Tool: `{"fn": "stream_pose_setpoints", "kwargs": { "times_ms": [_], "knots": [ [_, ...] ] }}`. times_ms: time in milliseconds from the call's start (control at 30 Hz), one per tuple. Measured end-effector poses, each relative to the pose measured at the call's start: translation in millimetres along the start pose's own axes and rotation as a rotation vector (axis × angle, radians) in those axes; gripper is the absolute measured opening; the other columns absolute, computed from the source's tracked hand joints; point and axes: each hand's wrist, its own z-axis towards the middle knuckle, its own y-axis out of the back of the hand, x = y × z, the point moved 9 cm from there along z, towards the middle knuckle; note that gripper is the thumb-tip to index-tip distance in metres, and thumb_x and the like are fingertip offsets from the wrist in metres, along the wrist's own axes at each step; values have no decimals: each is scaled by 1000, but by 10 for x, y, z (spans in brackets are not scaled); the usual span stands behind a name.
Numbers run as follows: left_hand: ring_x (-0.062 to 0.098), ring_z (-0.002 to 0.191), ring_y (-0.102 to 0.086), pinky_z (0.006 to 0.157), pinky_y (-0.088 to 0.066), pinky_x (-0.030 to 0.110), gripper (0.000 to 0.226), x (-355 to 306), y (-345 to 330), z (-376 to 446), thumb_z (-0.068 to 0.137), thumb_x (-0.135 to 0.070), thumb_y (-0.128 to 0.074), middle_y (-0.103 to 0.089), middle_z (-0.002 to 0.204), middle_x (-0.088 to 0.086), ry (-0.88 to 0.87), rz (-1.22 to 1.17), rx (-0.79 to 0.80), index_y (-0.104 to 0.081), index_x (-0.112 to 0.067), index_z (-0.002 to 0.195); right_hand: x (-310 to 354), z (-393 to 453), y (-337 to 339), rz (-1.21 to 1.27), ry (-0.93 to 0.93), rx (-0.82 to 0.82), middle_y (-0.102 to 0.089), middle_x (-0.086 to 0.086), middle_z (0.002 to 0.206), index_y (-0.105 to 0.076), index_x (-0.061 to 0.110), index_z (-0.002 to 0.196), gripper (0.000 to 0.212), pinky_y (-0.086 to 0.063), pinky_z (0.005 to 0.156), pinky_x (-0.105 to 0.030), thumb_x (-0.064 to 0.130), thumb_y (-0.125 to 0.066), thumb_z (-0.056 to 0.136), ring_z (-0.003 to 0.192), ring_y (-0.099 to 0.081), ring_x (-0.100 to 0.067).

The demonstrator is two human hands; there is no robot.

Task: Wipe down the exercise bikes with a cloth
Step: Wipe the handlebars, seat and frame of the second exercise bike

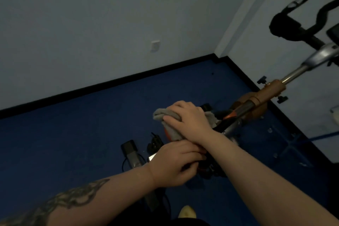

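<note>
**Cloth pressed on the bike frame, both hands low**

Below the bike's [271, 91] handlebars [300, 18], the right hand [185, 117] curls its fingers over the grey cloth [169, 124] and presses it onto the frame. Just beneath, the left hand [174, 163] has its fingers bent around a dark part of the bike; what exactly it holds is hidden. The cloth looks soft and light, likely to bunch, so a wide palm grip suits it. The bike appears heavy and stiff, and its smooth metal post [293, 74] should wipe easily.

Dim, bluish light; soft blur; wide-angle bending at edges.
</note>
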Motion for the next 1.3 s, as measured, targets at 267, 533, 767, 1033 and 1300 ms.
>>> {"fn": "stream_pose_setpoints", "kwargs": {
  "times_ms": [267,533,767,1033,1300],
  "knots": [
    [17,102,-64,88,-52,30,20,69,-8,150,80,-7,-65,-70,105,4,-12,-92,35,-74,-8,97,-252,152,18,33,-299,196,-62,2,106,-60,35,90,33,-45,84,-40,64,-43,89,103,-57,-22],
    [17,115,-58,96,-48,34,29,82,-24,173,85,-8,-60,-65,120,2,-15,-118,130,-70,-10,112,-63,266,-90,126,-243,276,-62,15,80,-62,37,73,43,-39,63,-31,78,-49,77,81,-59,-12],
    [9,109,-60,93,-49,29,24,86,35,174,83,-12,-61,-69,111,-2,54,-122,110,-72,-12,103,-518,-119,200,-100,-335,-148,-64,2,113,-66,27,111,46,-37,88,-38,59,-38,94,105,-58,-20],
    [8,101,-61,88,-49,22,24,159,215,398,87,-21,-56,-69,104,-4,-1,-70,159,-71,-12,103,-887,-396,399,-131,-388,-133,-55,9,97,-61,26,98,33,-26,104,-36,48,-36,100,106,-51,-16],
    [7,79,-51,70,-39,17,15,598,309,651,95,-13,-53,-54,81,-8,295,-88,-35,-57,-19,81,-11,-1123,-18,101,-599,-488,-11,3,161,-20,37,151,52,-4,120,-37,35,-34,100,144,7,-5]
  ]
}}
